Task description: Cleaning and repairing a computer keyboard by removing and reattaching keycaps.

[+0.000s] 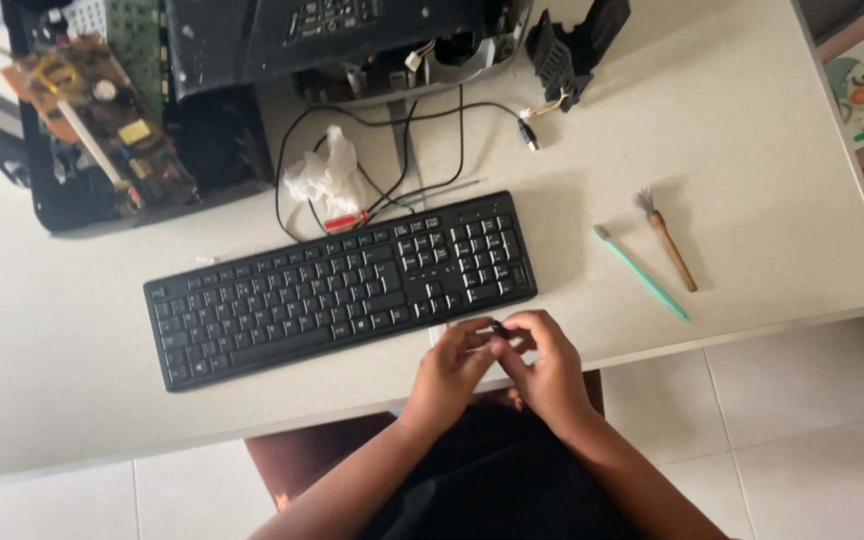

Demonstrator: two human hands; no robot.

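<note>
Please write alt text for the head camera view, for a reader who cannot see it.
Both hands, left and right, pinch a small black part at the table edge, just below a black keyboard. A green toothbrush and a brush lie to the right.

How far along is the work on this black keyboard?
Done: the keyboard lies flat on the table, its keys seemingly all seated. In hand: both hands, left hand and right hand, pinch a small dark piece at the table edge; what it is I cannot tell. Left: the green toothbrush and wooden brush lie untouched to the right.
</note>
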